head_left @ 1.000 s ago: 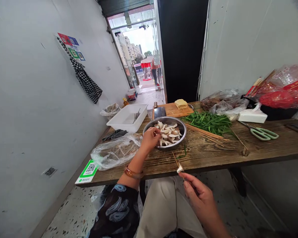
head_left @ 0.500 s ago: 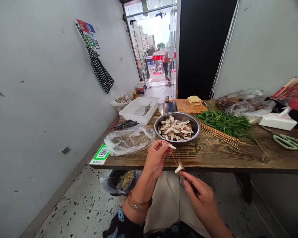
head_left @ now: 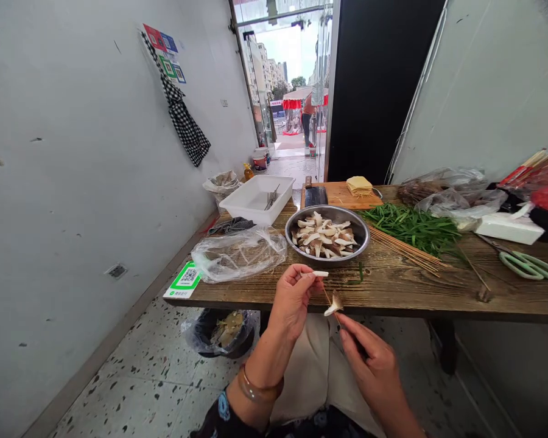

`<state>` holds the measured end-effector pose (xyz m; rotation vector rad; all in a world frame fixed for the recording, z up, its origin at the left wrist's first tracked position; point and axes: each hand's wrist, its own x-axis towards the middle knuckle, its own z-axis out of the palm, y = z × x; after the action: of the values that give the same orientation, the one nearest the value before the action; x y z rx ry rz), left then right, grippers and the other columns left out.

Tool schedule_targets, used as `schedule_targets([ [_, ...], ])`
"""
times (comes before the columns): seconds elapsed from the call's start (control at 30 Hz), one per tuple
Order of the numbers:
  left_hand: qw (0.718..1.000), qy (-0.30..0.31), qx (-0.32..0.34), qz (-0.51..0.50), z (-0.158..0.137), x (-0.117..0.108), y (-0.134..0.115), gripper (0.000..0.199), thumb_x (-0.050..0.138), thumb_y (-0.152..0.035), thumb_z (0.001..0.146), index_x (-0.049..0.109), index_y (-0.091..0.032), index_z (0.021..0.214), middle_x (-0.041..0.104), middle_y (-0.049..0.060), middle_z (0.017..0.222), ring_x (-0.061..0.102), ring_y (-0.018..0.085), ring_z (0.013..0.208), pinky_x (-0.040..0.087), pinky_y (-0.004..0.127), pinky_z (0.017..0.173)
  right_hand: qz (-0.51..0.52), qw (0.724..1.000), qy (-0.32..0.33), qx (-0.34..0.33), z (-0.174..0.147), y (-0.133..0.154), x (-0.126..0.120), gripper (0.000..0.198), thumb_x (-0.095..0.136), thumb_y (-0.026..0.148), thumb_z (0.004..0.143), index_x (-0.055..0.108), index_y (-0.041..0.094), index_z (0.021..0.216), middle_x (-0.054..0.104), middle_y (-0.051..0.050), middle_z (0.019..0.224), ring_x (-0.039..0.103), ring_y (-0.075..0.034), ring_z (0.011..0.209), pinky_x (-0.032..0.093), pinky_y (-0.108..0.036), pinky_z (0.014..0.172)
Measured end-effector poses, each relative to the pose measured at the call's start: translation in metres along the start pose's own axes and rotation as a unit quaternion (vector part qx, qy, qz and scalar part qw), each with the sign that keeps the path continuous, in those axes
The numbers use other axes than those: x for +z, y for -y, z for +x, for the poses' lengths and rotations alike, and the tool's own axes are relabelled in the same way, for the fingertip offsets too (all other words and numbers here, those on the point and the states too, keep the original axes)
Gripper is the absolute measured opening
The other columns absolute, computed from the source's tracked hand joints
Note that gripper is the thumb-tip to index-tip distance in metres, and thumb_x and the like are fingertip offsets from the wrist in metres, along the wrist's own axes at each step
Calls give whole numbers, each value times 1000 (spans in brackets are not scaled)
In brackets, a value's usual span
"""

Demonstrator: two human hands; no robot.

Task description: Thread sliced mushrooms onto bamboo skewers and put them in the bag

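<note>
Between the fingers of my left hand [head_left: 295, 298] is a white mushroom piece [head_left: 320, 274], pinched at the upper end of a thin wooden skewer [head_left: 326, 293]. A second mushroom piece [head_left: 333, 303], brown-capped with a pale stem, is threaded lower on that skewer. My right hand [head_left: 369, 353] is closed on the skewer's lower part, just below the threaded piece; its curled fingers are partly hidden. Just beyond my hands, a steel bowl [head_left: 327, 261] on the table holds many torn mushroom pieces [head_left: 322, 234].
The wooden table [head_left: 406, 295] carries loose skewers [head_left: 406, 250], green leaves [head_left: 411, 225], scissors [head_left: 530, 264], a plastic bag [head_left: 240, 255] and a white tub [head_left: 242, 204]. A cleaver [head_left: 315, 196] lies on the cutting board [head_left: 340, 193]. Below the table edge stands a lined bin [head_left: 205, 331].
My left hand and its mushroom piece have shifted slightly right and down in view. The threaded piece has tilted a little. Both hands keep their grip on the same things.
</note>
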<state>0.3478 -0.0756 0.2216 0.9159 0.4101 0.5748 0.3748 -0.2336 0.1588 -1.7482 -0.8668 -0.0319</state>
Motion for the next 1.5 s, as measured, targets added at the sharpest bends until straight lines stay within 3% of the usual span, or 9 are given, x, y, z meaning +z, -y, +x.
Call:
schedule_targets([
  [0.3, 999, -15, 38, 32, -2, 1, 4, 16, 73, -22, 67, 60, -16, 75, 66, 0, 72, 60, 10, 65, 46, 23, 68, 10, 1000, 0, 8, 3, 2, -1, 29, 52, 26, 89, 73, 21, 109, 74, -7, 107, 71, -22, 96, 59, -31, 82],
  [0.5, 981, -23, 118, 152, -5, -3, 6, 12, 71, -26, 71, 64, -17, 76, 65, 0, 71, 58, 11, 69, 42, 23, 70, 15, 1000, -1, 11, 1, 0, 0, 28, 53, 27, 88, 74, 22, 107, 75, -8, 105, 72, -24, 94, 60, -33, 81],
  [0.67, 965, -2, 138, 225, -7, -7, 5, 9, 69, -26, 72, 65, -18, 75, 65, 1, 75, 56, 13, 71, 41, 24, 69, 22, 1000, -13, 12, 4, 2, 1, 28, 54, 26, 87, 75, 22, 104, 76, -8, 101, 73, -23, 90, 60, -32, 78],
  [0.9, 958, 51, 92, 268, -14, -6, 7, 10, 70, -26, 70, 66, -17, 70, 62, 2, 72, 52, 13, 67, 38, 23, 63, 10, 999, -52, -10, 13, 5, 1, 26, 54, 24, 85, 76, 22, 99, 77, -7, 94, 74, -21, 82, 59, -30, 74],
  [1.0, 963, 74, 53, 253, -17, -4, 9, 12, 72, -27, 69, 66, -17, 70, 62, 2, 72, 51, 12, 67, 37, 22, 63, 17, 998, -56, 11, 12, 4, -1, 24, 55, 24, 85, 76, 21, 96, 77, -7, 90, 73, -19, 76, 59, -27, 68],
  [1.2, 984, 81, -2, 160, -17, -2, 12, 32, 70, -42, 73, 68, -18, 93, 65, 5, 84, 57, 14, 75, 42, 24, 71, 34, 996, -58, 57, 9, 3, -2, 22, 56, 28, 85, 76, 21, 92, 77, -7, 89, 72, -20, 76, 57, -26, 61],
  [1.3, 981, 72, -30, 180, -15, 0, 16, 31, 70, -45, 73, 71, -16, 85, 67, 5, 80, 57, 14, 72, 42, 25, 70, 44, 996, -59, 58, 9, 2, -1, 21, 56, 29, 85, 75, 22, 91, 77, -7, 88, 72, -20, 75, 57, -26, 61],
  [1.5, 980, 54, -23, 192, -13, 6, 29, 22, 74, -38, 69, 70, -16, 72, 65, 3, 71, 55, 13, 66, 42, 23, 66, 51, 995, -54, 66, 10, -1, -2, 20, 56, 29, 85, 75, 22, 85, 76, -5, 80, 70, -19, 69, 54, -24, 59],
])
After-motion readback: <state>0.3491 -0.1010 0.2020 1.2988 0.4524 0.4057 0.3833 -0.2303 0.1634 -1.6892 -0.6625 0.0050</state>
